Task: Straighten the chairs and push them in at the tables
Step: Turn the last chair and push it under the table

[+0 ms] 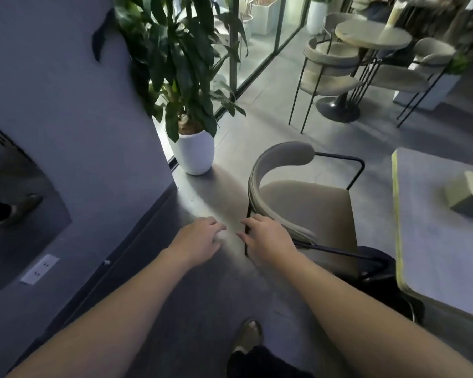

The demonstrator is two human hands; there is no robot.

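Chair (306, 203): stands just off the table's (443, 241) left edge, seat partly out.
Right hand (265, 237): fingers spread, resting at the curved backrest, not clenched.
Left hand (197, 238): empty, fingers spread over the floor.

Looks like a café: a round table (373, 36) with matching padded chairs (329, 68) set around it, another such chair (298, 192) at a square table (445, 241), potted plants (193, 151) along the glass wall (260, 50), smooth grey floor (257, 126).
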